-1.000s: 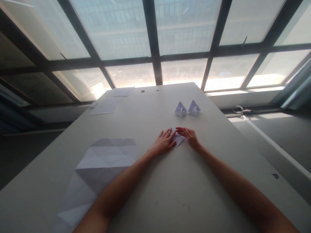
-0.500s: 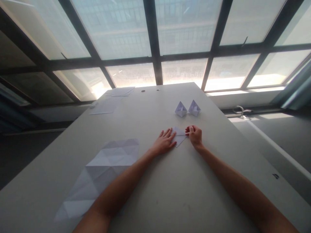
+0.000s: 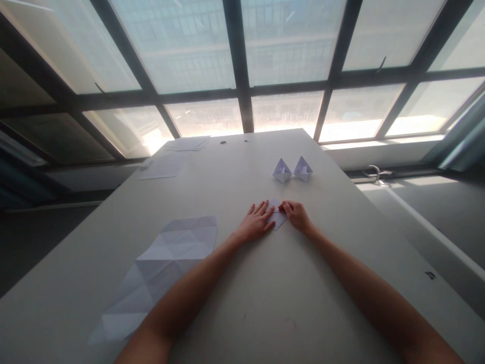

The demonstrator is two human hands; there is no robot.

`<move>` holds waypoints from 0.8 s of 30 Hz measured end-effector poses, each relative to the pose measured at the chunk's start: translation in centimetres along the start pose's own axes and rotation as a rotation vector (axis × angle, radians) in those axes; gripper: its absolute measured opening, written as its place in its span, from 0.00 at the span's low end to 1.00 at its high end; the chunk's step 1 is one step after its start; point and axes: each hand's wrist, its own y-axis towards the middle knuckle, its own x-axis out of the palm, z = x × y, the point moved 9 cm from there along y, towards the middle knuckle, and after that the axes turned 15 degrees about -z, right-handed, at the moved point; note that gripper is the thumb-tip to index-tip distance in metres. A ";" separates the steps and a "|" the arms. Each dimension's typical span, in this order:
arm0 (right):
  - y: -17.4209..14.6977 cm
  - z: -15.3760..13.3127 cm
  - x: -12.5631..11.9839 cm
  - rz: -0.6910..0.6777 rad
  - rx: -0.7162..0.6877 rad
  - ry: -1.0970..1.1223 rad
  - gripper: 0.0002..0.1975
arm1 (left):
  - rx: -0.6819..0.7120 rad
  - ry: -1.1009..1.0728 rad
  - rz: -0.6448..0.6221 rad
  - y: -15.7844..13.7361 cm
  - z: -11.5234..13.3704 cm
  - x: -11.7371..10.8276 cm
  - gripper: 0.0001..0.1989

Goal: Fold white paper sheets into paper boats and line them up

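Note:
A small folded piece of white paper (image 3: 278, 220) lies on the table between my hands, partly covered by them. My left hand (image 3: 257, 222) is spread flat, its fingertips pressing the paper's left side. At the paper's right side, my right hand (image 3: 297, 215) is closed, with thumb and fingers pinching its edge. Just beyond stand two folded paper boats (image 3: 282, 172), side by side, each with a pointed peak. A large creased sheet of paper (image 3: 178, 247) lies to the left, partly under my left forearm.
Several flat sheets of white paper (image 3: 162, 166) lie at the far left of the white table (image 3: 235, 313). Large windows with dark frames (image 3: 242, 91) rise behind the table. A white metal bar (image 3: 420, 222) runs beyond its right edge.
My right hand has moved left across the folded paper, bringing its right corner inward. My left hand stays flat in place. The large creased sheet has shifted slightly.

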 end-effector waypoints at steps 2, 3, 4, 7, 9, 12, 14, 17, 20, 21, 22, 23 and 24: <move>0.0 -0.1 0.0 0.000 0.002 -0.005 0.23 | 0.001 -0.001 -0.003 0.0 0.0 0.0 0.32; 0.0 -0.1 0.0 0.001 0.003 -0.009 0.23 | 0.002 -0.001 -0.003 0.0 0.0 0.0 0.32; 0.0 -0.1 -0.1 0.000 0.003 -0.012 0.23 | 0.002 -0.001 -0.003 0.0 0.0 0.0 0.32; 0.0 -0.1 -0.1 -0.004 0.003 -0.011 0.23 | 0.004 0.003 0.004 -0.1 0.1 -0.1 0.32; 0.0 0.0 0.0 -0.004 0.006 -0.003 0.23 | 0.004 0.010 0.024 -0.3 0.2 -0.3 0.31; 0.0 0.4 0.0 0.003 0.020 0.033 0.24 | -0.021 0.018 0.077 -0.6 0.2 -0.9 0.30; 0.0 0.8 0.0 0.009 0.040 0.087 0.25 | -0.059 0.021 0.102 -0.8 0.1 -1.2 0.29; 0.0 1.1 0.2 -0.006 0.080 0.180 0.28 | -0.096 0.016 0.121 -1.0 0.0 -1.6 0.28; -0.2 0.9 0.9 -0.078 0.112 0.255 0.30 | -0.104 -0.016 0.149 -1.1 0.0 -2.2 0.25; -0.3 0.6 1.2 -0.117 0.115 0.273 0.31 | -0.106 -0.032 0.157 -1.2 -0.1 -2.3 0.24; -0.5 0.3 1.5 -0.162 0.114 0.284 0.31 | -0.106 -0.051 0.162 -1.2 -0.2 -2.5 0.22; -0.6 0.0 1.9 -0.210 0.109 0.289 0.31 | -0.107 -0.071 0.166 -1.2 -0.3 -2.6 0.21; -0.8 -0.3 2.2 -0.258 0.101 0.288 0.30 | -0.105 -0.090 0.169 -1.3 -0.5 -2.7 0.21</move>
